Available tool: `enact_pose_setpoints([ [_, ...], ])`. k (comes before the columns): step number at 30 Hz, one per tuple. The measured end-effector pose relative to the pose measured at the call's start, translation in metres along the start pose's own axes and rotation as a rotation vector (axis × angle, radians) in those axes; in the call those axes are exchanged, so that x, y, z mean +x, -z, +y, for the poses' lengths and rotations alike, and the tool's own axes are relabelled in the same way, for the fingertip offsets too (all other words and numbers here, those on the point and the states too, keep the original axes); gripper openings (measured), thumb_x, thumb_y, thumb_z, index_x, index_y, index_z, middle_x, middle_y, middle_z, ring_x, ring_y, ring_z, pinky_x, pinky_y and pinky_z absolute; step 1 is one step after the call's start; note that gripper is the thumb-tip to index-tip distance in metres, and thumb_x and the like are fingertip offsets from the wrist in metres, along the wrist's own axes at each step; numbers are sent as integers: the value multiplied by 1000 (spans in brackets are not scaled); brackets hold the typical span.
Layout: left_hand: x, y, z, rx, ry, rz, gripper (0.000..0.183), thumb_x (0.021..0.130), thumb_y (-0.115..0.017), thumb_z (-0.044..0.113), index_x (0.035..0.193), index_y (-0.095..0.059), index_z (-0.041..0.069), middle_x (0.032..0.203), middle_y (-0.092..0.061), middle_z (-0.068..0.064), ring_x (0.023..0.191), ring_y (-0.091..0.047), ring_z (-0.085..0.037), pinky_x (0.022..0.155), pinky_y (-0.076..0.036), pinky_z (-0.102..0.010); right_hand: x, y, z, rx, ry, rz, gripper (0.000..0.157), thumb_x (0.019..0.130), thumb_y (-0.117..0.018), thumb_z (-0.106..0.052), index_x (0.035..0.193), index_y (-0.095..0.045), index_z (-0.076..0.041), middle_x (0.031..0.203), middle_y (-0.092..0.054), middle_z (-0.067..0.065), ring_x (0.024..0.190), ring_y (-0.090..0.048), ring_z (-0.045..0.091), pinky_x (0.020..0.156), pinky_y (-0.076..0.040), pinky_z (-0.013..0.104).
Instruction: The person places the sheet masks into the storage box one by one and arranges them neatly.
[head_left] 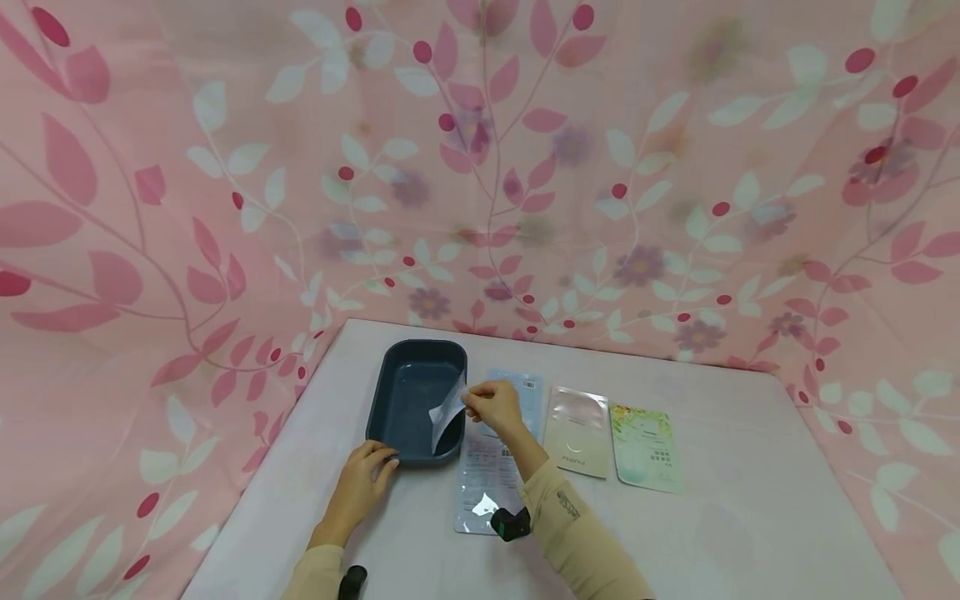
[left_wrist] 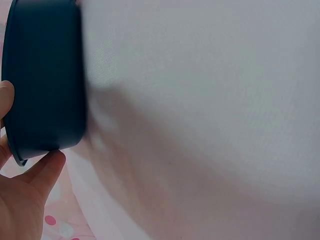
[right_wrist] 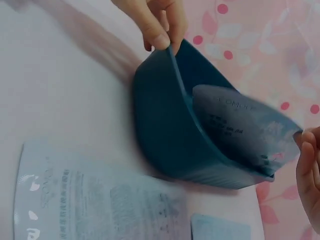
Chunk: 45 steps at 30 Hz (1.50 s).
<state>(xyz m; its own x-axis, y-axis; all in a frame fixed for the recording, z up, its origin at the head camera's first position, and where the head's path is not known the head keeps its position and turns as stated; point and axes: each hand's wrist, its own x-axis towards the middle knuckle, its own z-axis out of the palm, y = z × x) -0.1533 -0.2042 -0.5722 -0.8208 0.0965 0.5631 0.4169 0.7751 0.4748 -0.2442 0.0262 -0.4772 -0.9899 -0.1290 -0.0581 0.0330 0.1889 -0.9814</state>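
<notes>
A dark blue rectangular bin (head_left: 401, 412) stands on the table's left side. My left hand (head_left: 358, 483) grips its near left corner, with the thumb at the rim and fingers against the outer wall, as the left wrist view shows. My right hand (head_left: 497, 404) pinches one end of a flat, shiny face mask packet (right_wrist: 245, 127) at the bin's right rim. The packet slants down into the bin, its lower end inside the opening. Small printed lettering shows on its face in the right wrist view.
Right of the bin lie a silvery packet (head_left: 483, 500), a light blue packet (head_left: 531, 396) partly behind the right hand, a beige and pink packet (head_left: 577, 437), and a green packet (head_left: 645, 450). A floral pink curtain (head_left: 480, 167) encloses the white table (head_left: 750, 500).
</notes>
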Motion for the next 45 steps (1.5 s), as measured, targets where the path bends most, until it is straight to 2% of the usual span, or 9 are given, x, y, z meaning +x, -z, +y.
enact_pose_setpoints([
  [4,0,1,0,-10,-11,5,16,74,-77,-2,88,-70,-1,87,-59,-6,83,-58,-25,72,-51,-41,-2,-1,14,-72,-6,66,10,81,-67,1,85,-70,10,68,-68,14,49,-58,6,49,-53,24],
  [7,0,2,-1,-18,-16,10,17,74,-77,-3,89,-70,-1,88,-59,-7,83,-58,-25,71,-51,-41,-3,-5,22,-89,-19,83,9,79,-67,2,82,-70,9,65,-67,14,47,-58,7,48,-53,24],
  [12,-1,3,-1,-17,-19,19,17,72,-77,-4,88,-70,-1,87,-59,-7,82,-58,-24,71,-51,-41,-5,-15,30,-147,-20,49,9,80,-69,-1,80,-71,7,63,-66,11,49,-58,8,48,-52,23],
  [18,0,3,0,-15,-21,17,17,72,-77,-3,88,-70,0,87,-59,-6,82,-57,-23,71,-51,-40,-7,-29,33,-247,42,-3,9,80,-70,-2,77,-72,5,65,-67,10,50,-58,9,47,-49,21],
  [26,1,1,0,-11,-27,26,17,72,-78,-3,87,-70,1,86,-59,-5,81,-57,-20,70,-50,-38,-8,-39,39,-351,126,44,7,76,-74,-2,75,-73,4,63,-68,10,50,-62,12,44,-45,18],
  [32,1,1,0,-11,-9,17,16,73,-77,-2,88,-70,0,87,-59,-5,83,-57,-20,71,-50,-38,-8,-38,34,-429,129,5,7,75,-76,-4,76,-73,3,64,-68,9,50,-61,11,46,-46,18],
  [39,0,1,0,10,21,-1,16,73,-77,-1,87,-70,2,87,-59,-5,83,-57,-20,71,-50,-39,-8,-37,32,-434,69,-49,9,76,-77,-6,78,-74,3,65,-68,7,50,-58,7,46,-46,19],
  [45,0,2,3,12,64,-20,15,75,-76,0,89,-70,2,88,-59,-4,84,-56,-19,73,-51,-39,-14,-29,33,-323,64,-97,12,79,-74,-6,81,-72,6,66,-67,9,51,-56,7,45,-46,18],
])
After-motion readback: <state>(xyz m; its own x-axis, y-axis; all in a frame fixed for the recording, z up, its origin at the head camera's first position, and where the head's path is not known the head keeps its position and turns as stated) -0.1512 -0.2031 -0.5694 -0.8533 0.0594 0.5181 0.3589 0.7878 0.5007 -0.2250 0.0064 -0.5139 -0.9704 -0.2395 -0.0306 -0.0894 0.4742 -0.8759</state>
